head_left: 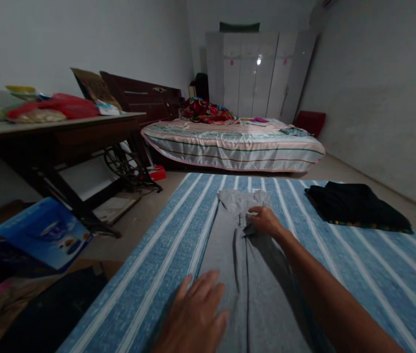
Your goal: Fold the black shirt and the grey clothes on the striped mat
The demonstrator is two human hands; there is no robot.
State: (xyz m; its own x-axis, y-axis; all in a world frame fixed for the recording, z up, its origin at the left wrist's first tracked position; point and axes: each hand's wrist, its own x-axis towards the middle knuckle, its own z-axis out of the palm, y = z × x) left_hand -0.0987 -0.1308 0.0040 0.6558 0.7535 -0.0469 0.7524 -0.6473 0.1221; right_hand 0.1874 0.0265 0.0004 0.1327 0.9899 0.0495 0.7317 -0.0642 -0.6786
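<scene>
A pair of grey trousers [226, 245] lies lengthwise on the blue-and-white striped bedding, its waist end away from me and its legs running towards me. My right hand [265, 221] is at the upper part of the trousers, fingers curled on a gathered bit of cloth near the centre; the fingertips are partly hidden. Lower down, my left hand [198, 314] is open and slightly blurred, fingers spread over the left edge of the trousers. Whether its palm presses on the cloth I cannot tell.
Folded dark clothing [358, 207] lies on the striped bedding [156, 264] at right. Beyond stands another bed [230, 147], with a wardrobe [248, 78] behind. A sewing-machine table [64, 128] holding red bags is at left, above a blue box [46, 233].
</scene>
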